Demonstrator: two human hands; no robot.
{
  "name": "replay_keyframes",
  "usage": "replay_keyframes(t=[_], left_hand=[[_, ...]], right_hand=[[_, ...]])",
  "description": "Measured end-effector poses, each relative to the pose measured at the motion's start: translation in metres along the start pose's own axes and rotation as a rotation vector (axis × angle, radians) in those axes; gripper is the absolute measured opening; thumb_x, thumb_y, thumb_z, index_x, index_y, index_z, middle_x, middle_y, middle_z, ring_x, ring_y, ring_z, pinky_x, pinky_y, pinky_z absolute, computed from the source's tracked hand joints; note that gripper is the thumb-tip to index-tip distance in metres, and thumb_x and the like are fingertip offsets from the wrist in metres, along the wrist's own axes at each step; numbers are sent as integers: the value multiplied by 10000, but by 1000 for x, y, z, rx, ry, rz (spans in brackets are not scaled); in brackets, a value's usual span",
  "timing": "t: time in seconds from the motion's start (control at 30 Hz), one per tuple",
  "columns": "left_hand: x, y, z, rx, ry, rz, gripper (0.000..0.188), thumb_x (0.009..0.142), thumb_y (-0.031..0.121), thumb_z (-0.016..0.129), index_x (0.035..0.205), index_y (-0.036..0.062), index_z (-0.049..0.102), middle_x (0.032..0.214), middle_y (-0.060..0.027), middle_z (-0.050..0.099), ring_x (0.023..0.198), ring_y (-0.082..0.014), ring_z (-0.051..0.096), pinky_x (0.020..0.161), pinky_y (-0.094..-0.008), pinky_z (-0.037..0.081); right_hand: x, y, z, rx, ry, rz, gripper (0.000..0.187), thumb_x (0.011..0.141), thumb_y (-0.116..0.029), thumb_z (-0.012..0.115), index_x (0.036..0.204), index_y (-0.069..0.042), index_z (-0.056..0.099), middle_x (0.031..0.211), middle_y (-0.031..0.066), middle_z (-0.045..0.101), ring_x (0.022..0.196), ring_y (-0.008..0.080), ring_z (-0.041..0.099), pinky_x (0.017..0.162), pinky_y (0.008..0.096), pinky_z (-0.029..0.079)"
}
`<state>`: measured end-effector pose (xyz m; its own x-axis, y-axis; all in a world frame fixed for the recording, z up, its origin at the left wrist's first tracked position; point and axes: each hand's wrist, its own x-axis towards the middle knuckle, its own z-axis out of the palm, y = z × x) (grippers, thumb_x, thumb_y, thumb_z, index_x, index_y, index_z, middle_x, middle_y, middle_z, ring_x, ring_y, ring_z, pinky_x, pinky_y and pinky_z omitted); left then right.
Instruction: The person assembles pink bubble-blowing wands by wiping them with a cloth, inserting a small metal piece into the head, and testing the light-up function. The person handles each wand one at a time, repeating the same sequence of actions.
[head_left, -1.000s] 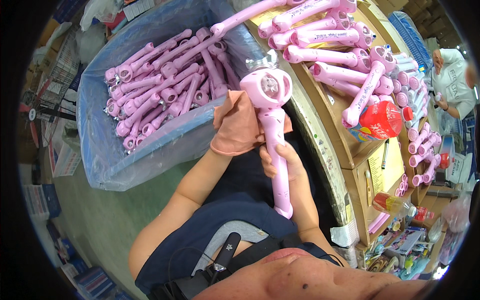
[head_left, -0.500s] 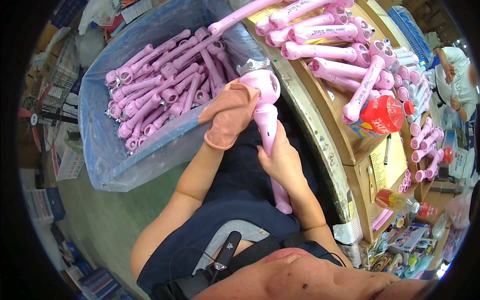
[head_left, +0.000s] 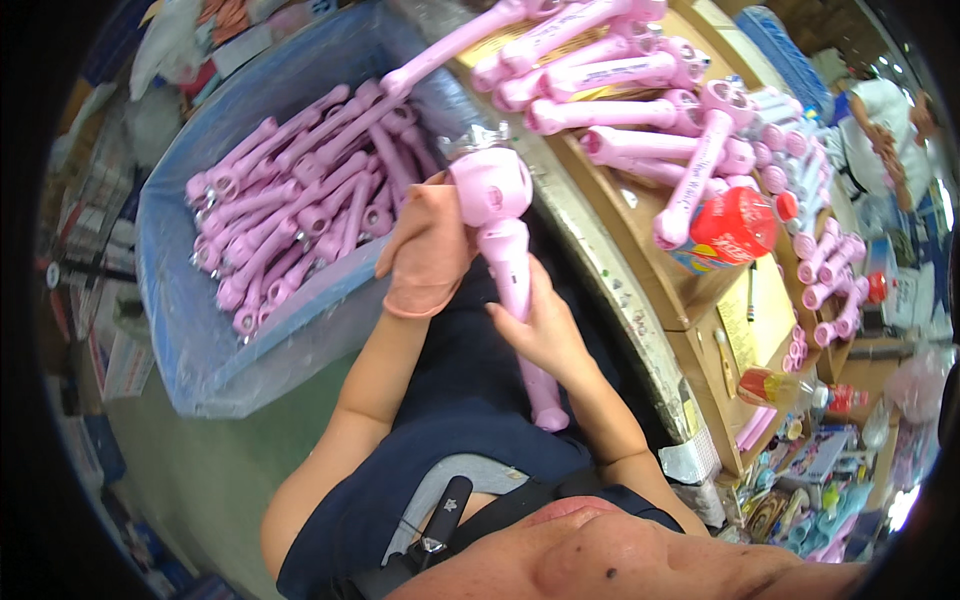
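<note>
A pink toy wand (head_left: 492, 188) with a round head and silver crown-like top is held upright in front of my body, its handle running down to a flared end near my lap. My left hand (head_left: 428, 252), in a loose salmon-coloured glove, is closed at the side of the wand's head; its fingertips are partly hidden. Lower down, my bare right hand (head_left: 548, 328) wraps round the handle, thumb across the front. To the left, a blue bin (head_left: 185, 365) lined with clear plastic holds many similar pink wands (head_left: 320, 200).
On the cardboard-covered bench (head_left: 690, 345) at right lie more pink wands (head_left: 610, 72), a red-labelled bottle (head_left: 728, 232), a pen (head_left: 752, 292) and a second bottle (head_left: 775, 388). One wand (head_left: 450, 48) bridges bin and bench. Another person (head_left: 880, 140) is at far right.
The view has shifted a little, so bin and bench appear further left. The wand's head has turned slightly in my hands, showing less of its round opening; both hands keep their grip.
</note>
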<state>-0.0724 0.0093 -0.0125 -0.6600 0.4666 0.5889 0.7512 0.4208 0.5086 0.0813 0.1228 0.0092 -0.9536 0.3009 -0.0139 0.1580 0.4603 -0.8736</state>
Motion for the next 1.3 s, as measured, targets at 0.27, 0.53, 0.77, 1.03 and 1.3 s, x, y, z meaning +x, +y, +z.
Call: replay_keyframes(t=[0.27,0.53,0.77,1.03,1.3], left_hand=[[-5,-29,-25,-505,-60,-282,465,698,273,768,1060,31,605,1097,-173,632,976,-284,607,803,-386,500],[-26,-100,-116,-168,-48,-584,620,620,363,833,1107,49,610,1115,-127,662,992,-229,646,782,-359,512],[-53,-176,-178,523,-128,-368,502,719,250,798,1146,53,621,1127,-129,658,996,-264,628,826,-376,490],[-86,-259,-252,-702,350,-723,456,967,266,532,1351,32,457,1378,-150,511,1286,-306,471,985,-473,427],[-95,-230,-240,250,380,-488,344,916,233,548,1195,48,470,1197,-124,508,1131,-298,489,919,-446,424]], right_hand=[[104,-14,-91,332,421,1,567,824,-231,735,1272,6,480,866,79,624,675,134,610,575,278,495],[261,47,-192,-122,1042,-19,962,688,-218,780,1404,153,254,1368,374,418,1301,438,438,1113,415,335],[317,102,-235,-95,1039,139,966,701,-240,830,1400,119,269,1335,328,468,1224,378,527,1053,403,416],[318,120,-263,333,919,175,532,782,-172,799,1175,82,545,1040,202,639,827,305,666,705,449,593],[276,19,-157,-783,1375,-486,579,825,-205,735,1216,138,482,1218,276,525,1182,342,517,960,436,467]])
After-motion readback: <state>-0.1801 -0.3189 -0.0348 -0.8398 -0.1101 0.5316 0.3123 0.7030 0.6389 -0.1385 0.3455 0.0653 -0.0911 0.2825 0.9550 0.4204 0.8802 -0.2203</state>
